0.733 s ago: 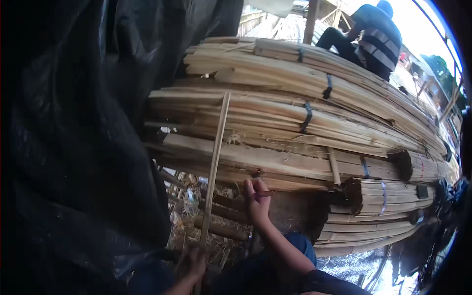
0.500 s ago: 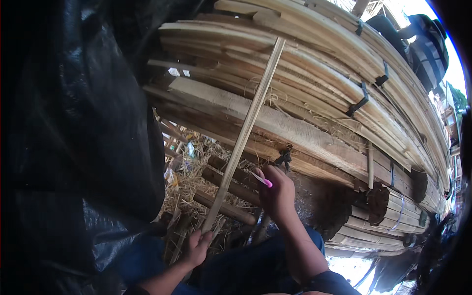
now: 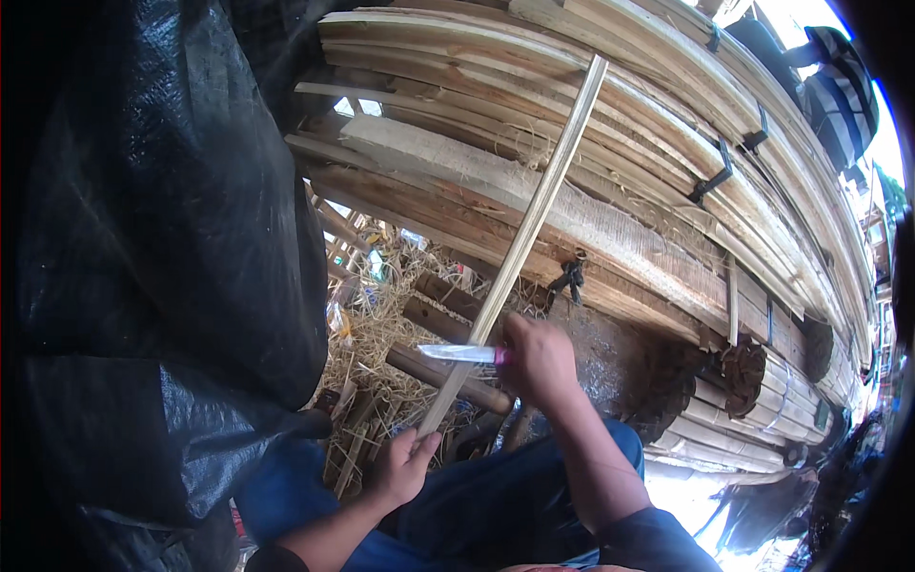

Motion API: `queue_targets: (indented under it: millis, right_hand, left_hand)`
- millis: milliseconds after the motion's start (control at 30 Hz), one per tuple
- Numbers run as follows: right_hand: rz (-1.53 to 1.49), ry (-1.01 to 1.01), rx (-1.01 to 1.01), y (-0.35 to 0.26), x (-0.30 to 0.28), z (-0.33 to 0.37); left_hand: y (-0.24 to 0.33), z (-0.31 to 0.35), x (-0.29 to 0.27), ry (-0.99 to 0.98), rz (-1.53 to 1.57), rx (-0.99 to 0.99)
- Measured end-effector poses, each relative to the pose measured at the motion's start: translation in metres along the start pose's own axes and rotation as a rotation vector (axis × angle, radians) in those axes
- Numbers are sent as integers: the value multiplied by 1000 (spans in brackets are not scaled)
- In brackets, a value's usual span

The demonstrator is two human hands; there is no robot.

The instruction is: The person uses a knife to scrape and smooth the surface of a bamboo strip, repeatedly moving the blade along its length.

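A long, thin bamboo strip point(image 3: 536, 224) slants up and away over the stacked wood. Its near end is gripped by my left hand point(image 3: 405, 467), thumb laid along it. In my right hand point(image 3: 541, 360) I hold a knife point(image 3: 456, 353) with a pink handle, most of the handle covered by my fingers. The blade points left and lies across the strip, some way above my left hand. Whether its edge bites into the strip, I cannot tell.
Long wooden slats point(image 3: 457, 57) and a pale plank point(image 3: 467, 172) lie stacked ahead. Straw-like shavings point(image 3: 381, 315) and round poles point(image 3: 438, 377) cover the ground. Black plastic sheeting point(image 3: 172, 238) hangs at the left. Tied slat bundles point(image 3: 724, 429) sit at the right.
My right hand has turned the knife so its blade now points left across the strip. The strip and my left hand have shifted slightly right in view.
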State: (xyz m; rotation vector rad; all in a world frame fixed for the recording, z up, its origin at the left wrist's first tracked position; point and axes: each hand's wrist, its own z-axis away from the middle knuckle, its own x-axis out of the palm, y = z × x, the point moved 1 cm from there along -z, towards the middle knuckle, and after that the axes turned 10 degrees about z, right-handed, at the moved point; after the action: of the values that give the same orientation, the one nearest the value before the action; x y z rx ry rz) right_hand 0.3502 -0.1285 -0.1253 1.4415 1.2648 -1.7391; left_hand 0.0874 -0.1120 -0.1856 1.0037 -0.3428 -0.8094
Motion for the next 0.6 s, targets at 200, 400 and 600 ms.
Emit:
queue_targets:
  millis: [200,400,600]
  right_hand:
    - [34,22,20,-7,6,2]
    - [93,84,39,-9,15,0]
    - [161,119,-7,-9,22,-4]
  left_hand:
    - [10,4,5,42,-14,61]
    - [18,10,6,126,-73,96]
    - [19,12,7,102,-69,101]
